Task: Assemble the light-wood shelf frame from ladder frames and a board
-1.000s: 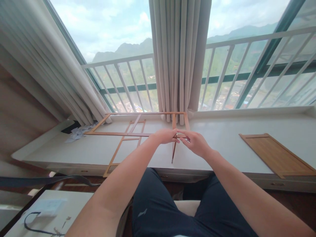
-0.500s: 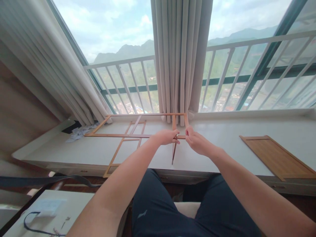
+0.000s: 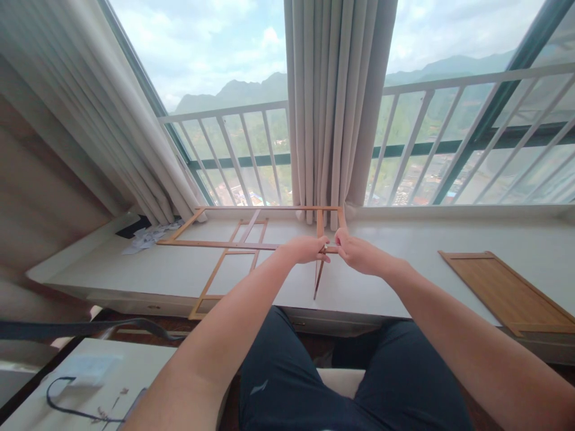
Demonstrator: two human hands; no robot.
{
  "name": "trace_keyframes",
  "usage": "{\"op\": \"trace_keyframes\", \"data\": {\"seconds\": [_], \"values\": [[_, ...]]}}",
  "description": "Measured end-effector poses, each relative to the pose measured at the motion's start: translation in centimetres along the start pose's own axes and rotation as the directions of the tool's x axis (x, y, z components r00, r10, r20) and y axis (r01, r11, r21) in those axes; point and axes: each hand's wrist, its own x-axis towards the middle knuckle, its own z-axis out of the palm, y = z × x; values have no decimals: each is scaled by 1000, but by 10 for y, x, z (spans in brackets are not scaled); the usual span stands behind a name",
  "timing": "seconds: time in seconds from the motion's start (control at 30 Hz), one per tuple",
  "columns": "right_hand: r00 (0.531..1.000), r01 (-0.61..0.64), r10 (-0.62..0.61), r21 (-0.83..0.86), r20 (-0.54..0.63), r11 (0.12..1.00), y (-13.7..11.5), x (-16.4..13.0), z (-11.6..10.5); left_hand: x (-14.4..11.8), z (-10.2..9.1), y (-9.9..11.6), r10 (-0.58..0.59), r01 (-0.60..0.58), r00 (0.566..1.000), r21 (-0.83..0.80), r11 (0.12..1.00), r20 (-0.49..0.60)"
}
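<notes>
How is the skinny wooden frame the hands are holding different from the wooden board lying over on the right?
The wooden frame is open slats with gaps showing the white ledge; the wooden board is a solid panel. The left hand and right hand grip the frame at one joint; nothing touches the board. The frame spreads wider. Both are light brown wood on the same ledge.

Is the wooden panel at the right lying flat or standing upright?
Flat. The wooden panel lies with its broad face up on the white ledge, apart from both hands.
</notes>
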Motion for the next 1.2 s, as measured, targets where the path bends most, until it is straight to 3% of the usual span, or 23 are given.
{"op": "trace_keyframes", "data": {"seconds": [0.17, 0.4, 0.63, 0.8, 1.0, 1.2], "values": [[999, 24, -22, -53, 42, 998, -1, 4, -3, 0, 1, -1, -6, 6, 1000, -10, 1000, 2], [995, -68, 68, 7, 70, 998, -10, 5, -12, 3, 4, -5, 23, -23, 1000, 7, 1000, 4], [999, 11, -11, 2, -47, 1000, -6, 12, -15, 5, 8, -7, 27, -27, 1000, 5, 1000, -14], [980, 151, -154, -33, -123, 988, -6, 19, -21, 5, 10, -9, 48, -48, 998, -8, 999, -38], [971, 216, -224, -97, -86, 972, -3, 27, -23, 4, 11, -12, 49, -49, 998, -12, 999, -36], [964, 256, -259, -50, -65, 965, -5, 30, -25, 0, 10, -12, 30, -30, 999, -17, 999, -35]]}}
